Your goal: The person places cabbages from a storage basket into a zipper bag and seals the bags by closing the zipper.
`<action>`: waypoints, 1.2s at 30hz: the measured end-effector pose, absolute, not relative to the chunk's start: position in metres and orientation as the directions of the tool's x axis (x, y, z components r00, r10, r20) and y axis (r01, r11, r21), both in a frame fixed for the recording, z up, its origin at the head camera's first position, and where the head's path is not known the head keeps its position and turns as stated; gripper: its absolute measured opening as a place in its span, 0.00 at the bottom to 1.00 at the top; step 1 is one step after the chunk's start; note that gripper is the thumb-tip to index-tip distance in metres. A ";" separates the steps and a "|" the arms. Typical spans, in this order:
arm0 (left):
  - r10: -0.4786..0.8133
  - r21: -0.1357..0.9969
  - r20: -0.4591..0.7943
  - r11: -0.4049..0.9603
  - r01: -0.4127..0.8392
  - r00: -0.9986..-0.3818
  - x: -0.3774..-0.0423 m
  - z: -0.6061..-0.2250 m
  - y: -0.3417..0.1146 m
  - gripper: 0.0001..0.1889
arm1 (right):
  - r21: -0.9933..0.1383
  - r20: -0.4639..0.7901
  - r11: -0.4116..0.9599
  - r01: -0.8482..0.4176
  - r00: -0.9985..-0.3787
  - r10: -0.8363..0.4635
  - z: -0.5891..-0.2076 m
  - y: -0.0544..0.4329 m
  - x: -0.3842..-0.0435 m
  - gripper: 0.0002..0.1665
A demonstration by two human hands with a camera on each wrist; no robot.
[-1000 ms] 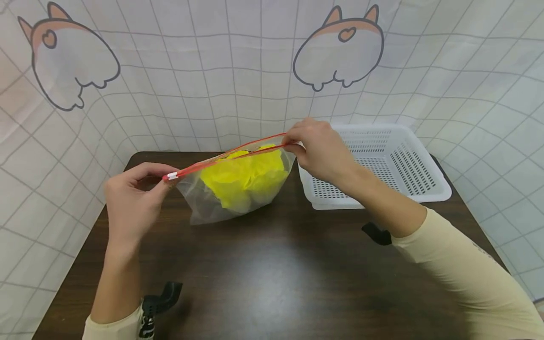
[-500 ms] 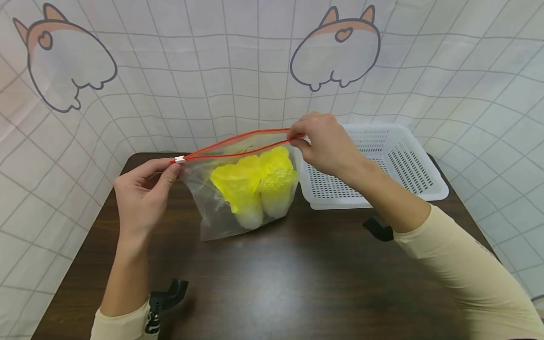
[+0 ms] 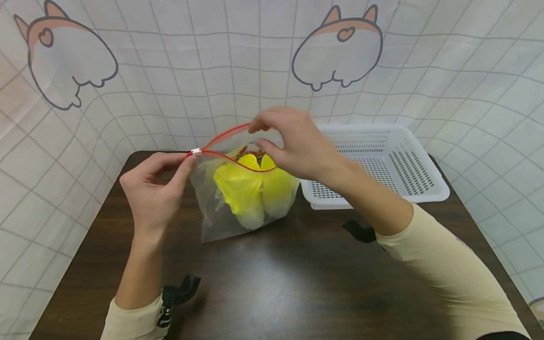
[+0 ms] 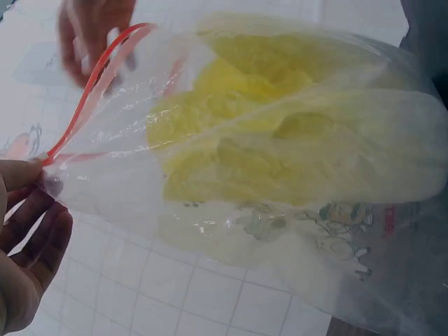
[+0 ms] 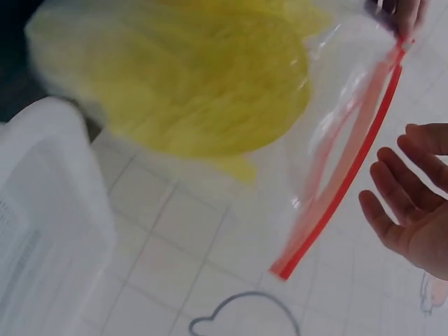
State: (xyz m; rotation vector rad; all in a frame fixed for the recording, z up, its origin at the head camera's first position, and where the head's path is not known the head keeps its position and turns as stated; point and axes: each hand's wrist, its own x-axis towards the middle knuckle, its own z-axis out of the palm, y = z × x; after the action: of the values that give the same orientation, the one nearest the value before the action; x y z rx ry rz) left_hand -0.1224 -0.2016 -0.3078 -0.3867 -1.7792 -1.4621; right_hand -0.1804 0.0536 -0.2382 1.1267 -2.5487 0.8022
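Note:
A clear zipper bag [image 3: 210,219] with a red zip edge stands on the dark table, its mouth gaping. Inside it are yellow-and-white leafy heads [image 3: 244,191] that look like napa cabbages. My left hand [image 3: 154,193] pinches the bag's left top corner beside the white slider [image 3: 196,151]. Over the right part of the mouth is my right hand [image 3: 293,144], its fingers loosely bent and apart. In the right wrist view that right hand [image 5: 413,206] is off the red edge and holds nothing. The left wrist view shows printed drawings on the bag.
A white perforated basket [image 3: 439,189] stands at the back right of the table [image 3: 272,283], close beside the bag. Behind and at the sides hangs a white grid-patterned cloth [image 3: 195,61] with cartoon dog prints.
The bag has been raised more upright and its mouth has widened. My right hand has let go of the zip edge and moved left. My left hand has shifted right and up, still pinching.

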 end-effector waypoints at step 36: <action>-0.240 0.491 0.861 0.625 0.607 -0.449 -0.126 -0.320 -0.203 0.10 | -0.289 0.239 0.594 -0.751 -0.657 -0.715 -0.231 -0.007 -0.184 0.04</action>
State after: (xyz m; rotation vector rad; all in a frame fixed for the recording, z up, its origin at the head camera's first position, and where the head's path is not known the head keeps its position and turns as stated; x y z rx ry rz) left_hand -0.1258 -0.2034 -0.3199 -0.2970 -1.7894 -0.9987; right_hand -0.1844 -0.0072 -0.2308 1.2533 -2.7164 0.5622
